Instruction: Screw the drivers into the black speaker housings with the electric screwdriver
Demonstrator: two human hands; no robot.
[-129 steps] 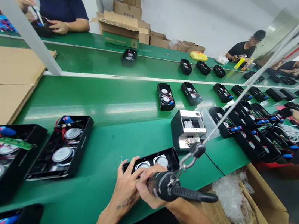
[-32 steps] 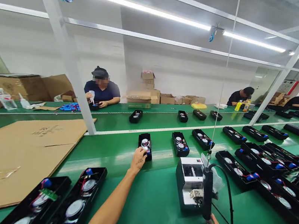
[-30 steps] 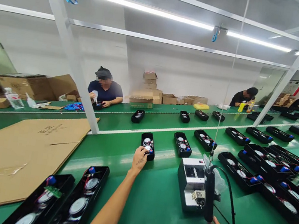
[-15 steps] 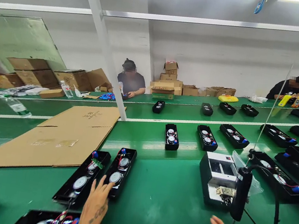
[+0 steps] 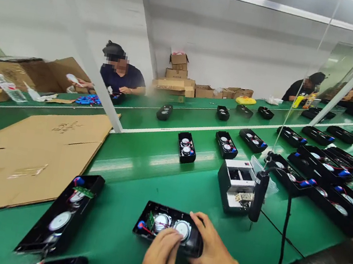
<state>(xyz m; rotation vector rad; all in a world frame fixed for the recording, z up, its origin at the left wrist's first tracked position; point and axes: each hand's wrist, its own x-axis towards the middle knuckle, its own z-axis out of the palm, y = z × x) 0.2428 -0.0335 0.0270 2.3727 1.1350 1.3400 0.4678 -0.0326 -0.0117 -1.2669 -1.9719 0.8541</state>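
Note:
A black speaker box (image 5: 167,242) lies across the green bench in front of me, its inside facing up. Two round speakers, a small green circuit board (image 5: 151,220) and a blue-capped red wire show in it. My right hand (image 5: 212,247) grips the box's right end, thumb and fingers on either side. Over the near edge, my left hand (image 5: 162,254) has its fingers pinched together beside the right-hand speaker (image 5: 182,230); what they hold, if anything, is hidden. To the left lies another open box (image 5: 61,216) with a green board.
A flat cardboard sheet (image 5: 34,149) covers the left side. An electric screwdriver (image 5: 258,196) hangs before a grey-and-white screw feeder (image 5: 235,186). Several black boxes crowd the right, and others stand on the green line behind. Co-workers (image 5: 121,74) sit across the line.
The nearer speaker box has been brought from the left to the middle and turned sideways. My right hand has closed on its end; my left hand now pinches over it. The view has shifted right.

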